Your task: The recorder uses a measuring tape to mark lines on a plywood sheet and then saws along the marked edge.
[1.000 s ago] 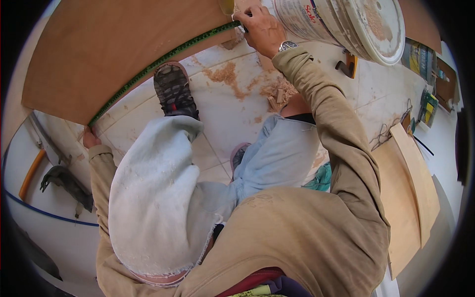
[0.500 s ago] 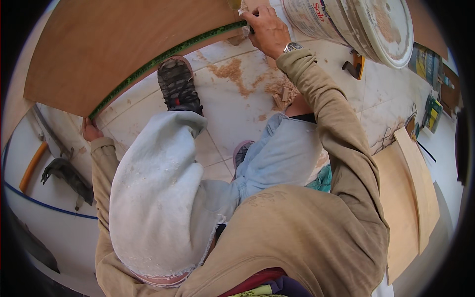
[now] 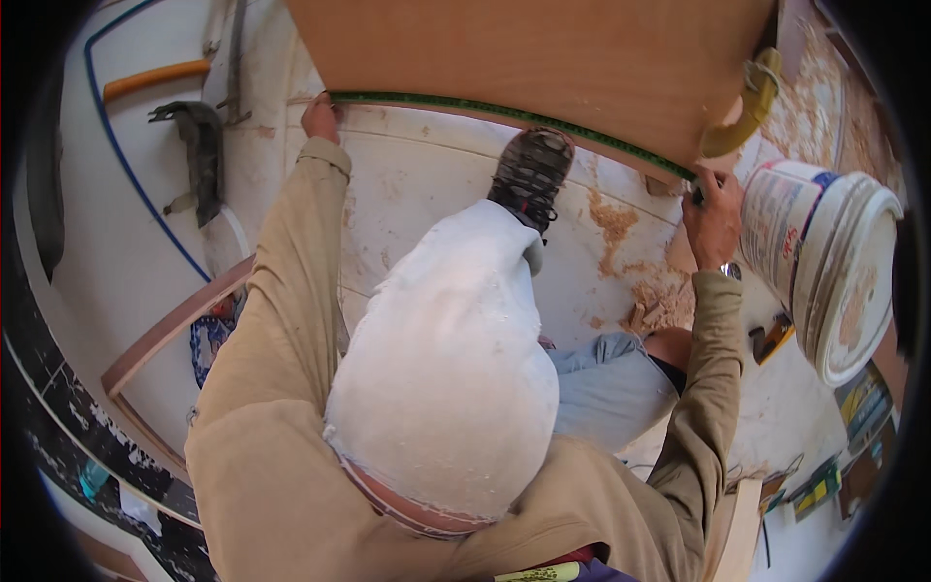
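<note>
Tape [image 3: 427, 98] already laid along near edge of board [image 3: 543, 53], no mark vis.; L hand [image 3: 321, 118] pinching it at bd's L corner, R hand [image 3: 715, 221] likewise nr R.

The white tiled floor [image 3: 417, 184] carried scattered pale-brown wood shavings [image 3: 664, 303], a round white plastic bucket [image 3: 813, 254] and a black-and-orange hand tool [image 3: 774, 339].

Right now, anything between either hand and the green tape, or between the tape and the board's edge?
Nothing visible. The left hand is at one end, the right hand at the other, and the green tape runs along the near edge of the board. Closest is the dark shoe, just below mid-tape; can't tell if its toe touches.
</note>
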A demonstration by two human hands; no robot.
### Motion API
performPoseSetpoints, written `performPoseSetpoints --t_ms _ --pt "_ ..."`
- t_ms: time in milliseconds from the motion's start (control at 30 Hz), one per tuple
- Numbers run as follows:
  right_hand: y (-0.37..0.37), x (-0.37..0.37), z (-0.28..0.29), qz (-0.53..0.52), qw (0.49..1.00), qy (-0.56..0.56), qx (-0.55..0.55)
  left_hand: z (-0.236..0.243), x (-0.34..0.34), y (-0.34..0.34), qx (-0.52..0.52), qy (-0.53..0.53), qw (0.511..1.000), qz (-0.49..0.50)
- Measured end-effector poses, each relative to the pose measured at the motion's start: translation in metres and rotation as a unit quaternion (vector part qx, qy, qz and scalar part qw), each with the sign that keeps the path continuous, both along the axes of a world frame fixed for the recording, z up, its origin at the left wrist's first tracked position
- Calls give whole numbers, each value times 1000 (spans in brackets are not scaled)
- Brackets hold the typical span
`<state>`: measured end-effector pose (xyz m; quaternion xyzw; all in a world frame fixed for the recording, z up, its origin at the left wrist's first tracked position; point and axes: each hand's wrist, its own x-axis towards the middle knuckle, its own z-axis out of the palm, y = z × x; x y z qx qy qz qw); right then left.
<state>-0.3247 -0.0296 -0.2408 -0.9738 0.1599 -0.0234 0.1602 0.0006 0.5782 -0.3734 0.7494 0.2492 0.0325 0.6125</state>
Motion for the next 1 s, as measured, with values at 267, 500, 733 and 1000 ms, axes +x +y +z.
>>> performPoseSetpoints --t_ms 267,500,733,1000 --pt "0 6 3 25 1000 7 11 15 -12 -19 17 26 999 33" --pt "-1 8 8 32 999 12 22 13 -8 -18 40 45 997 39" --pt "-1 9 9 28 999 19 29 10 -9 -17 68 37 997 23" --pt "-6 11 10 43 997 46 37 10 -12 -25 15 35 998 59"
